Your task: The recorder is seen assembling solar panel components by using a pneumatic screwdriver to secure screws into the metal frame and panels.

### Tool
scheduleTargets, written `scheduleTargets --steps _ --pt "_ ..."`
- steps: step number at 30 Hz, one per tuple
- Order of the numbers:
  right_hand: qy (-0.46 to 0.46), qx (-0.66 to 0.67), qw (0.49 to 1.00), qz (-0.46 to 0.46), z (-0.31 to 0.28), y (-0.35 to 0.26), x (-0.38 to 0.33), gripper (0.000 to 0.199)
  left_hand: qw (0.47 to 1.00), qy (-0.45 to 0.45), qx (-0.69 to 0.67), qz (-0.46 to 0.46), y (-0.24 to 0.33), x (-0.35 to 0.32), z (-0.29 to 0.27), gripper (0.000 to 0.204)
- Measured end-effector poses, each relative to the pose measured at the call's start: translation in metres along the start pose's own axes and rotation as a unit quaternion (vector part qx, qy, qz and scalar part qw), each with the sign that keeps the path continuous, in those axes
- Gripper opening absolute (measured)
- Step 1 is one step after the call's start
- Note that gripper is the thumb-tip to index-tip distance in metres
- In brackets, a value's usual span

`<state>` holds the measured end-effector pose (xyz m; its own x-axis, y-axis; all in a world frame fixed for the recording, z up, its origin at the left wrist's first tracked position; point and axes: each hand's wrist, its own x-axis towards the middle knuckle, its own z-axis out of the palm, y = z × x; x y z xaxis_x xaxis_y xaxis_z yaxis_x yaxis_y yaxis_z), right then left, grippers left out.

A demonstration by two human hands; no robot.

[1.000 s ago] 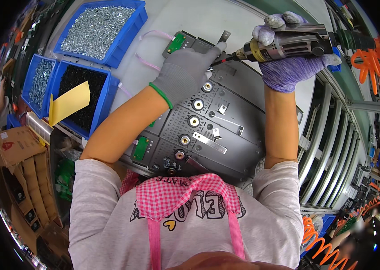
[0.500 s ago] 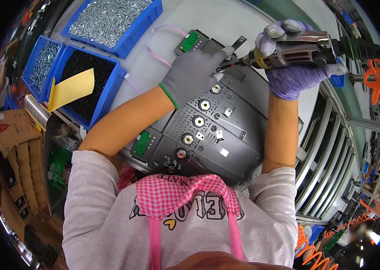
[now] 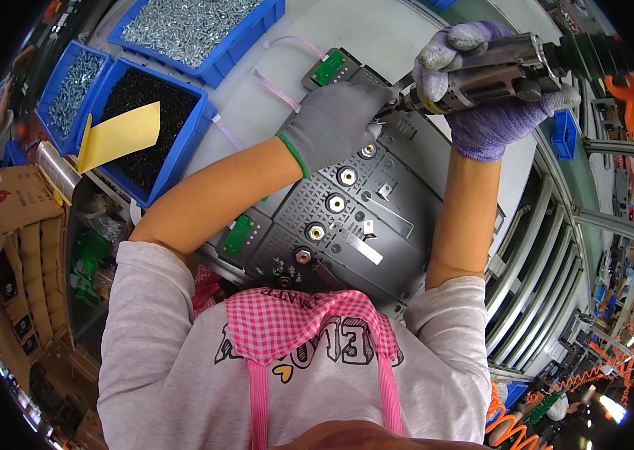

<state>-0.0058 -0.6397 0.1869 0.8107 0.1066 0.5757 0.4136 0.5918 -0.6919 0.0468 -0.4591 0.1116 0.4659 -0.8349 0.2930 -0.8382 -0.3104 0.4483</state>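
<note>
A dark grey metal chassis panel (image 3: 347,217) with a row of round connectors lies on the pale worktop (image 3: 377,37), right of blue bins of screws (image 3: 182,26). The right hand (image 3: 482,97), purple-gloved, is wrapped tight around a powered screwdriver (image 3: 493,71), bit at the panel's far edge. The left hand (image 3: 332,124), grey-gloved, rests curled beside the bit, gripping nothing visible. Best to keep the driver square and the panel pinned.

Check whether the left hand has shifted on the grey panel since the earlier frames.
No. The left hand is pressed at the far end of the grey metal panel, beside the screwdriver tip, as before; only the camera view shifted.
</note>
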Motion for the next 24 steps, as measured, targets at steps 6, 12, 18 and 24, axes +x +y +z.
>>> scheduleTargets --steps 6,12,18,24 --pt "0.179 -0.272 0.941 0.092 0.049 -0.015 0.015 0.116 1.0 0.017 -0.014 0.011 -0.002 0.0 0.003 0.034" --pt "0.206 -0.263 0.938 0.093 0.041 -0.013 0.013 0.112 0.999 0.015 -0.039 0.02 -0.004 -0.001 0.002 0.033" --pt "0.18 -0.15 0.971 0.053 0.031 -0.004 0.01 0.109 0.999 0.018 0.008 0.033 -0.004 0.004 0.001 0.035" --pt "0.151 -0.036 0.988 0.005 0.017 0.0 0.007 0.106 0.999 -0.025 0.021 0.037 -0.004 0.006 0.006 0.034"
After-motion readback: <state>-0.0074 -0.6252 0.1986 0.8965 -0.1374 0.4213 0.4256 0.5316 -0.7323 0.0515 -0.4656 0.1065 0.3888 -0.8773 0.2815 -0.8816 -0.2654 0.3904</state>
